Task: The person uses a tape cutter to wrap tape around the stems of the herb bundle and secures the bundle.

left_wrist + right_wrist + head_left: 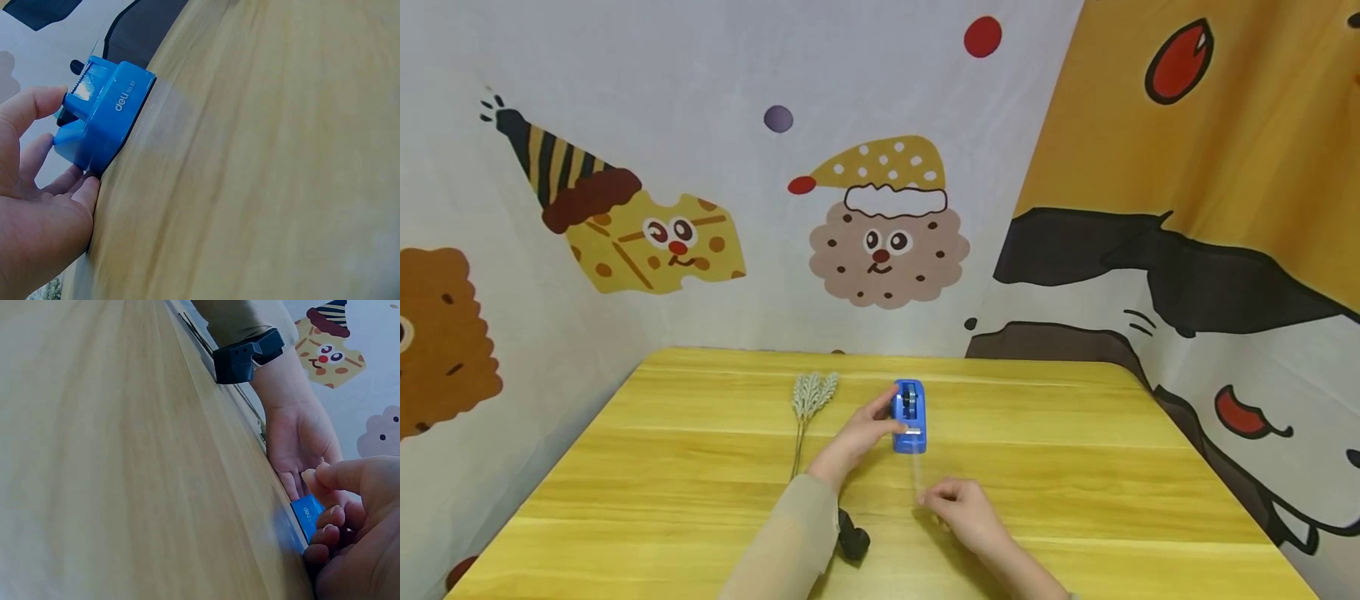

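A blue tape dispenser (911, 443) stands on the wooden table, its roll toward the far end and its cutter toward the near end. My left hand (859, 433) grips it from the left side. In the left wrist view, the thumb and fingers curl about the dispenser (111, 119), which bears the word "deli". From its near end a strip of clear tape (916, 473) is drawn out toward me. My right hand (967, 514) pinches the strip's end between thumb and forefinger. In the right wrist view, that hand (369, 512) partly hides the dispenser.
A bunch of grey-green artificial sprigs (811, 395) on thin stems lies left of the dispenser, its lower stems behind my left arm. A black device (852, 537) is strapped to my left wrist. Beyond the table (1075, 433) hangs a cartoon-printed cloth (715, 108).
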`<state>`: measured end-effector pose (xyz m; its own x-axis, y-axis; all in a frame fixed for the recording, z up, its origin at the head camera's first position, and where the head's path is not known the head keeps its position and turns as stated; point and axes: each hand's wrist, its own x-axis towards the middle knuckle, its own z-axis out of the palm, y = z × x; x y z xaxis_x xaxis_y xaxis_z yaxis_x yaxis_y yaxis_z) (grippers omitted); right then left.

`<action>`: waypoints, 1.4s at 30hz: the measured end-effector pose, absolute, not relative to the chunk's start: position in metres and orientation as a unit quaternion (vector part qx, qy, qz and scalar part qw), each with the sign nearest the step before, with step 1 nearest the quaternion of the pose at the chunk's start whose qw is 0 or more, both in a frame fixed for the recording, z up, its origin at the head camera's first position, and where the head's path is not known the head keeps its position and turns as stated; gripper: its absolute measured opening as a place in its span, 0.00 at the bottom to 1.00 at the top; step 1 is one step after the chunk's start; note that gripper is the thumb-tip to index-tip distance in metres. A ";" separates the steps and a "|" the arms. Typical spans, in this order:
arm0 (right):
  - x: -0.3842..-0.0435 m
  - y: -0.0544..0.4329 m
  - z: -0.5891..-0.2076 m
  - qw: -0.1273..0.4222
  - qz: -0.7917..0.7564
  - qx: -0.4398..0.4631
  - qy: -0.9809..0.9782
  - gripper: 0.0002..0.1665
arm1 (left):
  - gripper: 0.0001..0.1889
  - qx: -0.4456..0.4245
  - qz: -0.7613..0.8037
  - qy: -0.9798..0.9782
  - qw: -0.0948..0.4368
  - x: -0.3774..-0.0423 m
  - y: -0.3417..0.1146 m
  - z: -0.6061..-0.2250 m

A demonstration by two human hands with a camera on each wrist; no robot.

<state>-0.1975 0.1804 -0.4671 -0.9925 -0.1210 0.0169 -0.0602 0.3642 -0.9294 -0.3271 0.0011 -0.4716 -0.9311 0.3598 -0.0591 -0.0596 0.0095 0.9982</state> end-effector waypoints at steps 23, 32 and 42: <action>-0.199 0.177 -0.471 0.026 -0.571 -0.034 0.820 0.10 | 0.29 0.147 0.610 0.764 0.152 -0.316 -0.058 -0.394; -0.197 0.181 -0.470 0.020 -0.571 -0.029 0.820 0.11 | 0.26 0.101 0.572 0.804 0.125 -0.298 -0.121 -0.396; -0.196 0.178 -0.471 0.024 -0.575 -0.033 0.817 0.11 | 0.31 0.006 0.552 0.827 0.105 -0.285 -0.145 -0.424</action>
<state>-0.1964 0.1782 -0.4712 -0.9967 -0.0807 -0.0009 -0.0263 0.3358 -0.9416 -0.2851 -0.1454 -0.4244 -0.9777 0.1266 -0.1677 -0.1065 0.3895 0.9149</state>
